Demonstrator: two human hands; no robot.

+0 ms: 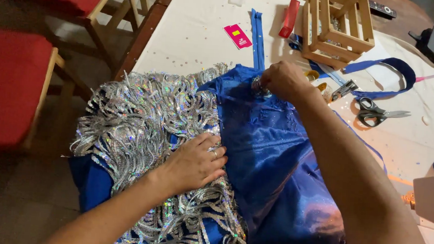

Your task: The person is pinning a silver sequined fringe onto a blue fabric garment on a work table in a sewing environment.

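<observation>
A blue garment lies spread over the table's near edge, its left half covered in silver sequin fringe. My left hand rests flat on the fringe beside the bare blue cloth, fingers together, a ring on one finger. My right hand is at the garment's far edge, fingers pinched on a small bunch of silver sequin trim. A blue zipper lies on the white table cover just beyond that hand.
Scissors, a wooden crate, a red tube-like object, a pink tag and a blue strap lie on the white table cover. Red-cushioned wooden chairs stand at left. A white bottle is near right.
</observation>
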